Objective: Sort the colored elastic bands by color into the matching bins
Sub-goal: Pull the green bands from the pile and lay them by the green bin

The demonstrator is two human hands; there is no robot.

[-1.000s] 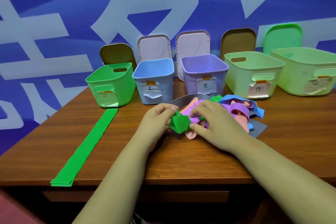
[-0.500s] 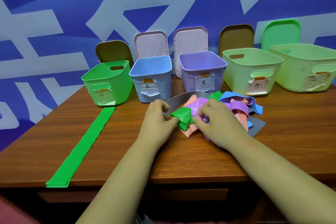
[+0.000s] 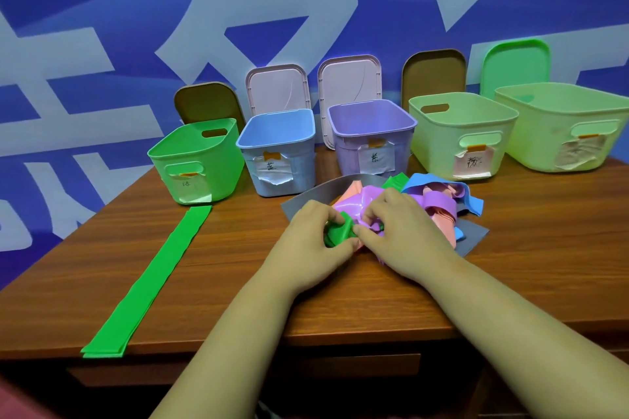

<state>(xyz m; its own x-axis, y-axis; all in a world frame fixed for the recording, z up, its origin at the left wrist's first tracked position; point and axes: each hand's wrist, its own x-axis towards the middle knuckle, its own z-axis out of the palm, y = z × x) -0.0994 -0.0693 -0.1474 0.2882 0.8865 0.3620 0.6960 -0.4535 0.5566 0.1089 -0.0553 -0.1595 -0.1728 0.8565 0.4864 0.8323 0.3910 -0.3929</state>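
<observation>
Left hand (image 3: 315, 235): fingers curled, thumb and forefinger pinching the crumpled green band (image 3: 337, 233) at the near-left edge of the pile. Right hand (image 3: 405, 231): fingers curled, thumb tip touching the same band, pinching into the pile of bands (image 3: 439, 207) where the green one ran under a glossy purple fold. Which layer the right fingers held could not be told.

Handling, as judged: the band looked thin, light and limp, bunching into a wad under the pinch. It would likely stretch rather than slide free if pulled against the tangle, and could drag neighbours along. Best hold seemed to be a pinch on a free end or flat edge, with the other hand pressing the pile down.

The pile sat mid-counter, mixing purple, pink, blue and green bands over a grey band (image 3: 306, 196). A flat green band (image 3: 153, 279) lay stretched out on the counter (image 3: 527, 248) to the left, its far end just before the green bin (image 3: 194, 160). Blue bin (image 3: 279, 153) and purple bin (image 3: 371, 133) stood behind the pile, lids off.
</observation>
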